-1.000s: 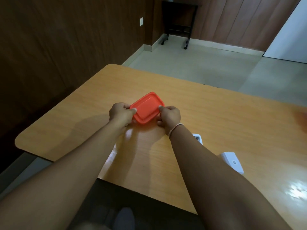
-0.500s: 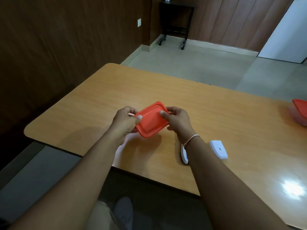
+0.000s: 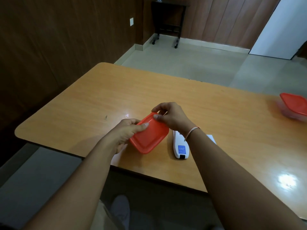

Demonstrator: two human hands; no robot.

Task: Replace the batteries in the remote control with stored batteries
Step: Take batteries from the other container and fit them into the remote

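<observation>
Container (image 3: 149, 136), small, rectangular, with orange-red lid: held above the table (image 3: 86, 103) between both hands, tilted, lid facing the camera; contents not visible. Left hand (image 3: 125, 134): grip closed on the container's 9 o'clock edge, thumb laid over the lid, fingers curled beneath. Right hand (image 3: 172, 117): grip pinching the lid's far corner at 1 o'clock, thumb on top, fingers curled behind the rim; thin band round the wrist.

Remote control (image 3: 180, 146), white, long: lies flat on the table just at 3 o'clock of the container, its underside up, a blue label near its near end and a small dark slot at the very end; its far end is hidden behind the right wrist. White flat piece (image 3: 211, 138): lies on the table at 3 o'clock of the remote, mostly hidden by the right forearm; cannot tell what it is.

Second container (image 3: 294, 106), clear-walled with orange-red lid: stands on the table well apart at 2 o'clock, cut by the frame edge.

Table: light wood top, rounded corner at 10 o'clock. Side table (image 3: 167, 22), dark, on castors: stands on the floor against the wall at 12 o'clock.
</observation>
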